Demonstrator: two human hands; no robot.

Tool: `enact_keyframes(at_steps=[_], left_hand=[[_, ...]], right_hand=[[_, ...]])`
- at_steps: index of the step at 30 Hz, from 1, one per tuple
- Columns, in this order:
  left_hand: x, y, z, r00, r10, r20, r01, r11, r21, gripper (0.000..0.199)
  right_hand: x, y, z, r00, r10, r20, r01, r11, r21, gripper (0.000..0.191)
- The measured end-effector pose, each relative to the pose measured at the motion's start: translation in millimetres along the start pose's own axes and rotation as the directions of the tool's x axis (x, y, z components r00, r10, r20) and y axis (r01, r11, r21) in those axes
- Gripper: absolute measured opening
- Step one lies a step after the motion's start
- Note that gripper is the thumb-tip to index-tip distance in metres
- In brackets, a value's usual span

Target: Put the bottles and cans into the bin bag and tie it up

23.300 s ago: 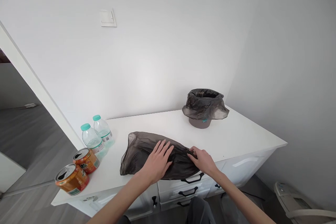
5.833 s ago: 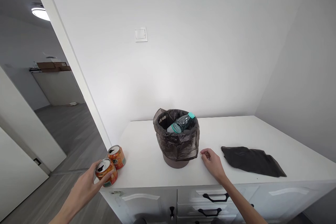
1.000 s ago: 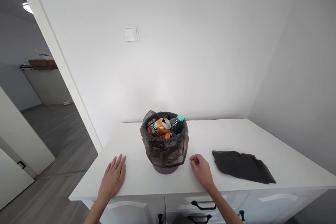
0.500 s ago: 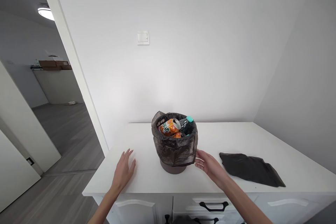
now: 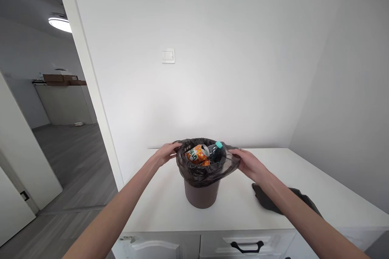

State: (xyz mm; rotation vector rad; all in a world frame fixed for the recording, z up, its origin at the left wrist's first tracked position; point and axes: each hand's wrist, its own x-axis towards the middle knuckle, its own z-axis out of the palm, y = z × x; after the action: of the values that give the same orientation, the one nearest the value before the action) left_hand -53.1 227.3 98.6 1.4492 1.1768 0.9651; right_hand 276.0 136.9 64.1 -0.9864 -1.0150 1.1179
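Note:
A brown trash can point(image 5: 201, 196) stands upright on the white cabinet top, lined with a dark, see-through garbage bag point(image 5: 199, 176) folded over its rim. Inside lie an orange soda can point(image 5: 196, 153), part of a second orange can point(image 5: 206, 162) and a dark bottle with a teal cap point(image 5: 216, 151). My left hand point(image 5: 166, 152) pinches the bag's edge at the left of the rim. On the right, my right hand point(image 5: 247, 163) grips the bag and stretches it outward from the rim.
A folded dark plastic bag point(image 5: 270, 202) lies at the right on the cabinet top point(image 5: 237, 206), partly behind my right forearm. Behind is a white wall with a light switch point(image 5: 168, 56). Drawers with a black handle point(image 5: 247, 247) are below. A doorway opens at the left.
My left hand has moved from the cabinet top to the bag's left edge. My right hand has risen and pulled the bag's right side up and outward, baring more of the trash can.

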Motion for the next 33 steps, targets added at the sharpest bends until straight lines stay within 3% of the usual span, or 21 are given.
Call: enact_keyframes(at_steps=[7, 11, 14, 17, 20, 25, 29, 31, 33], left_hand=[[2, 42, -3.6, 0.969, 0.184, -0.166, -0.199, 0.977, -0.081, 0.029], [1, 63, -14.3, 0.902, 0.278, -0.33, -0.325, 0.941, -0.095, 0.027], [-9, 68, -29.5, 0.857, 0.289, -0.426, -0.365, 0.925, -0.107, 0.026], [-29, 64, -45.1, 0.845, 0.25, -0.472, -0.344, 0.931, -0.123, 0.031], [-54, 55, -55.8, 0.846, 0.219, -0.486, -0.316, 0.94, -0.126, 0.045], [-83, 38, -69.5, 0.876, 0.201, -0.439, -0.274, 0.956, -0.108, 0.052], [-88, 13, -87.9, 0.953, 0.139, -0.27, -0.188, 0.968, -0.164, 0.051], [-86, -7, -92.7, 0.945, 0.146, -0.292, -0.197, 0.968, -0.155, 0.048], [-86, -31, -88.8, 0.903, 0.159, -0.398, -0.215, 0.971, -0.1, 0.042]], right_hand=[[2, -68, 13, 0.986, -0.13, -0.104, 0.129, 0.991, -0.023, 0.034], [-11, -96, 15, 0.975, -0.185, -0.12, 0.182, 0.983, -0.035, 0.037], [-19, -101, 2, 0.968, -0.18, -0.172, 0.185, 0.983, 0.013, 0.04], [-25, -96, -22, 0.976, -0.097, -0.195, 0.114, 0.99, 0.079, 0.035], [-35, -84, -45, 0.989, 0.016, -0.146, 0.006, 0.989, 0.147, 0.027], [-69, -59, -66, 0.991, 0.112, -0.067, -0.098, 0.979, 0.18, 0.018], [-105, -35, -81, 0.973, 0.23, 0.006, -0.225, 0.945, 0.238, 0.044], [-122, -17, -91, 0.962, 0.269, 0.037, -0.27, 0.932, 0.243, 0.061], [-135, 4, -100, 0.957, 0.28, 0.073, -0.289, 0.942, 0.169, 0.065]])
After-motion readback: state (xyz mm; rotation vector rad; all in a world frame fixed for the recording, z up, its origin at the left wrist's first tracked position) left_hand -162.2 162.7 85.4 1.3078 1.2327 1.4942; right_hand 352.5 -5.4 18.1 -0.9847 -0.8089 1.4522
